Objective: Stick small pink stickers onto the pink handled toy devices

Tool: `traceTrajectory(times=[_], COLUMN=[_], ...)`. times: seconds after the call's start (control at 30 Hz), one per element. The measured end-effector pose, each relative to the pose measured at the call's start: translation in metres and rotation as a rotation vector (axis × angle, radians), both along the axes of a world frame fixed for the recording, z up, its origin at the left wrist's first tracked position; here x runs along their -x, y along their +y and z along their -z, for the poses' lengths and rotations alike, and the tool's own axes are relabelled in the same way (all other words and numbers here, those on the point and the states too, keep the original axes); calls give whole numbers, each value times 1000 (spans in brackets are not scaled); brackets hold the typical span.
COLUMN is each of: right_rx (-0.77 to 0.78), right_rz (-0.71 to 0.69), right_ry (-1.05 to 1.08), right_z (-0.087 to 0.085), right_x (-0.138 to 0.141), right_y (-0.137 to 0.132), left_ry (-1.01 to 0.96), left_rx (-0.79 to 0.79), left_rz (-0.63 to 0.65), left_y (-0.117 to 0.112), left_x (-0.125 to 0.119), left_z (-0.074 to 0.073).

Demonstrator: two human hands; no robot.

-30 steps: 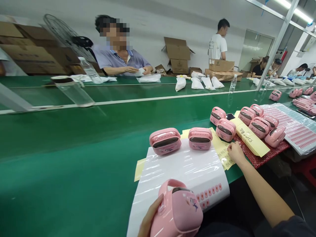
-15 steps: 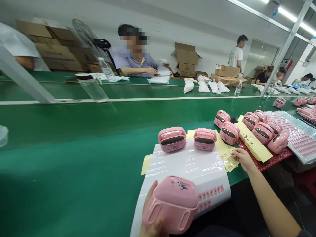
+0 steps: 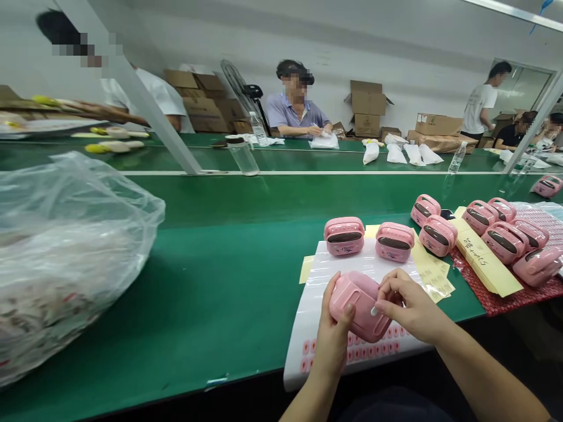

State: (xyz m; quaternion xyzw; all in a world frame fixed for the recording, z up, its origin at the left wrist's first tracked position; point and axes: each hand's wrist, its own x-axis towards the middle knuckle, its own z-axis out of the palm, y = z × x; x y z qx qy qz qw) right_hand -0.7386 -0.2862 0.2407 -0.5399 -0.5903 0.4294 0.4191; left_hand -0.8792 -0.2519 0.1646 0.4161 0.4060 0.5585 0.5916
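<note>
A pink plastic case (image 3: 354,298) with rounded corners and raised oval ridges is tilted above the white sheet, held from its left side. My left hand (image 3: 333,334) wraps round it, thumb on the near face. At its right edge, my right hand (image 3: 407,308) has thumb and forefinger pinched together against or close to the case. A whitish spot shows at that thumb's tip; whether it is a nail or a small sticker is unclear. Underneath lies the white glossy sheet (image 3: 323,296) with rows of small pink stickers (image 3: 373,351). A yellow label sheet (image 3: 433,275) lies beyond my right hand.
Two pink cases with dark windows (image 3: 344,236) stand on the sheet's far edge; several more (image 3: 505,241) stand at right beside folded yellow card (image 3: 488,255). A large clear plastic bag (image 3: 79,246) fills the left. Co-workers sit across the green table (image 3: 211,281).
My right hand has come from the yellow label sheet to the pink case. The case is turned and lifted farther from me. The view has swung left, bringing in the plastic bag.
</note>
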Motion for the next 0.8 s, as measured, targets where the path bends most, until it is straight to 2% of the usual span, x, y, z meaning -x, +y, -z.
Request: traceTrajectory(times=[0.3,0.4,0.53,0.67,0.73,0.8], right_rx=[-41,-165,-422,-496,-474,-381], right_rz=[47,71,116,47,139,234], right_ry=[-135,-217,-336,-210,-125,-42], right_z=[3,10,20,25,32,45], right_x=[6,9,15,14,13,14], right_y=[1,0,-3,-7,-8,-6], left_ry=[-25,-46,-32,-128,-223,-308], left_rx=[22,23,58,164,242,282], left_rz=[7,14,58,-9,-50,-75], left_y=[2,4,6,6,5,2], left_x=[0,2,7,6,3,1], left_z=[3,5,6,-1,-5,-4])
